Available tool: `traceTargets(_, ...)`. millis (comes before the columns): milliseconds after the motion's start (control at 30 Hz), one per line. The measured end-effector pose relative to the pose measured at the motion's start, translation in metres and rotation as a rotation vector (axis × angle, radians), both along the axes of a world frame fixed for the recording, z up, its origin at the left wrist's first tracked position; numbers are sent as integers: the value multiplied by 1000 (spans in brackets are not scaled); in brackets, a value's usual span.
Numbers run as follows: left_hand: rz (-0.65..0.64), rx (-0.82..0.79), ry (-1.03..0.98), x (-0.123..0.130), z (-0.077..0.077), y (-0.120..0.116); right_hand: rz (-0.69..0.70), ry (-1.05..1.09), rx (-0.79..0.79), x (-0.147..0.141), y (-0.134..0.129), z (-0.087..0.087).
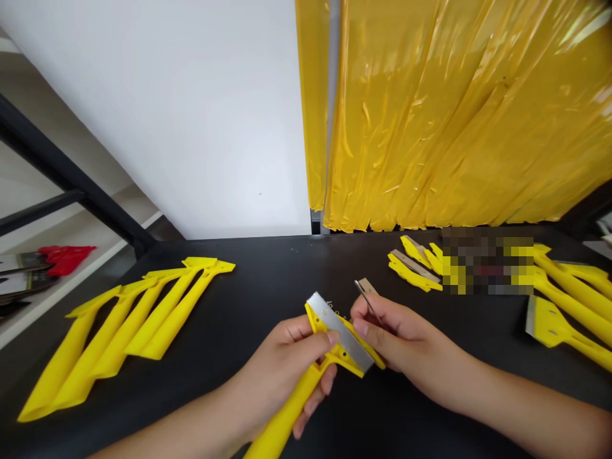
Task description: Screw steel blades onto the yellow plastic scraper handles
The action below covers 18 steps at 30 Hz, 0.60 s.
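Observation:
My left hand [301,347] is closed around the head of a yellow scraper [291,408], its thumb pressing on the flat metal blade [335,328] laid across that head. The scraper's handle slants down toward the bottom edge. Close beside it, my right hand [396,328] is closed in a pinch at a yellow strip [368,347] along the blade's right side. A thin, dark metal piece [366,293] sticks up from the right fingers, with a tan bit behind it. The right fingers partly hide both pieces. Small light specks [329,307] show on the black table beyond the blade.
Several yellow scraper handles [157,306] lie in a row at left on the black table [268,274]. Yellow strips with blades [415,271] lie at right, near a pixelated patch and more scrapers [549,322]. A white panel [191,127] and yellow plastic sheeting [430,127] stand behind.

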<state>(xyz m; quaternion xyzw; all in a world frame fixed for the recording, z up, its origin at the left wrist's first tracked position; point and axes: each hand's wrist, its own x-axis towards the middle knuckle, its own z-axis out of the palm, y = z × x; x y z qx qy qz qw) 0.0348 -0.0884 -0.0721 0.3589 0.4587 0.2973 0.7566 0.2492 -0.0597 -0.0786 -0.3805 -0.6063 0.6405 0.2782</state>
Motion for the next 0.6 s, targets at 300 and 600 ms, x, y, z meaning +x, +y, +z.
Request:
traceTargets(300, -6, -2, 2, -2, -1, 2, -80, 185, -31, 3, 4, 2)
traceTargets(600, -121, -12, 37, -3, 0, 4, 18, -90, 87, 3, -1, 8)
